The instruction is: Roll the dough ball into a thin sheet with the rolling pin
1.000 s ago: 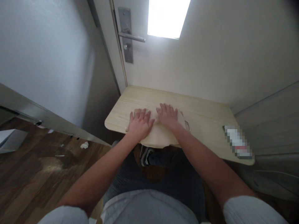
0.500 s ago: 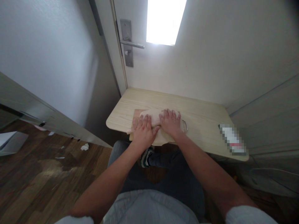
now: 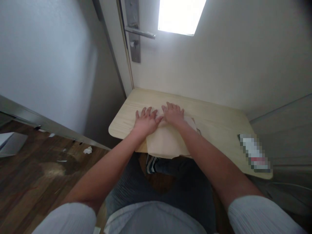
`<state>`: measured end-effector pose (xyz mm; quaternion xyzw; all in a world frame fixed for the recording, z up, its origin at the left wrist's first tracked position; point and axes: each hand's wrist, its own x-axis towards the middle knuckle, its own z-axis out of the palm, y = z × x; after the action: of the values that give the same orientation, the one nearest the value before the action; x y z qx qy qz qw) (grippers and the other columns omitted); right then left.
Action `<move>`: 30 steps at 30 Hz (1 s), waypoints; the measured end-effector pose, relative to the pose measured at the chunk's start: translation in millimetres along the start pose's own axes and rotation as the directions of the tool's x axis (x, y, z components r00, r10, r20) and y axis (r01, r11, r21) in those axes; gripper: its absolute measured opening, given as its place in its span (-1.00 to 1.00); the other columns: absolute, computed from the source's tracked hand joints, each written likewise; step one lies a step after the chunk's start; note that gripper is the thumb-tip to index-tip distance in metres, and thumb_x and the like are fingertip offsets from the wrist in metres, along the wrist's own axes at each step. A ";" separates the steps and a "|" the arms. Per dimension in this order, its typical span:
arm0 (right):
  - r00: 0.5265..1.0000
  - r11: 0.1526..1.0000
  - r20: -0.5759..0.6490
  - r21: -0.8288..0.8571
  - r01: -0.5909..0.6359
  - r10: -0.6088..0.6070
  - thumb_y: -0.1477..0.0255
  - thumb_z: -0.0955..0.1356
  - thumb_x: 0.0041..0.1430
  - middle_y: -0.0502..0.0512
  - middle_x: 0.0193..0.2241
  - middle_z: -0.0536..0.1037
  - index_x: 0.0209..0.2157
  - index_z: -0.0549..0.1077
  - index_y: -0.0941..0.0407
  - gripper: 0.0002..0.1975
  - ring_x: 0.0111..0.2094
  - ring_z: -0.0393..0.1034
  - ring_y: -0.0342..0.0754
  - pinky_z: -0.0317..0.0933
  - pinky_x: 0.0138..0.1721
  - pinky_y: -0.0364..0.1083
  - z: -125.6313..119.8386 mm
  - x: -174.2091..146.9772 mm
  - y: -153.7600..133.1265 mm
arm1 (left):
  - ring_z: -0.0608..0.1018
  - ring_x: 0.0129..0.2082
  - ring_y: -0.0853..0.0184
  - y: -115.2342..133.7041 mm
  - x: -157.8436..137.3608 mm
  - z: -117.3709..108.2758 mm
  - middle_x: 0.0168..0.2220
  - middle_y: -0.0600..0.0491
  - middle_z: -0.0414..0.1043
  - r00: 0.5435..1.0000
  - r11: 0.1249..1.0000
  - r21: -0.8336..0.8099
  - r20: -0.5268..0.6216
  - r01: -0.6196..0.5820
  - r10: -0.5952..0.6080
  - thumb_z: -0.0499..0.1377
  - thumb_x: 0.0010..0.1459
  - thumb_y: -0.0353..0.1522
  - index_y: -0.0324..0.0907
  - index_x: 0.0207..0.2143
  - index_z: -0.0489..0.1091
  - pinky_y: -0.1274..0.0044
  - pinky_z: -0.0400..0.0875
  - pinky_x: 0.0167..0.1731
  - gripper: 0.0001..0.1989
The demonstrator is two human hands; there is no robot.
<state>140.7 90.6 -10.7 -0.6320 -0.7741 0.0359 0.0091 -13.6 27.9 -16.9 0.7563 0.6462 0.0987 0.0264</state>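
Note:
A pale, flat sheet of what looks like dough (image 3: 168, 143) covers most of a wooden board (image 3: 141, 148), and its near edge reaches the board's front edge. My left hand (image 3: 147, 121) lies palm down at the sheet's far left, fingers spread and pointing away from me. Beside it, my right hand (image 3: 173, 113) is also palm down with its fingers stretched out; the thumbs are close together. Whatever lies under my palms is hidden. A metal handle at the board's right end shows partly past my right forearm.
The board rests on a light wooden tabletop (image 3: 214, 120) against a door with a metal lever handle (image 3: 141, 32). A blurred-out flat object (image 3: 254, 152) lies at the right end. Paper scraps (image 3: 88, 150) litter the floor at left.
Both hands have slid forward, away from me, over the board. More of the pale sheet now shows on the near side. The view has tipped slightly downward.

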 end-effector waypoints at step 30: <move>0.953 0.982 -0.252 0.130 -0.140 0.170 0.23 0.03 0.46 0.17 0.33 0.26 0.32 0.25 0.03 -0.47 0.38 -0.05 0.26 -0.26 0.29 0.47 19.1 -58.8 7.7 | 0.15 0.38 0.07 40.4 -60.8 -5.0 0.36 -0.08 0.19 0.988 0.999 0.016 -0.153 -0.031 0.033 -0.23 0.43 -0.13 -0.09 0.28 0.24 0.00 -0.15 0.35 -0.47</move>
<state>158.9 33.7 -28.4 -0.6885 -0.7109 -0.0047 0.1435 16.0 -38.9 -12.3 0.7569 0.6347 0.1526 -0.0300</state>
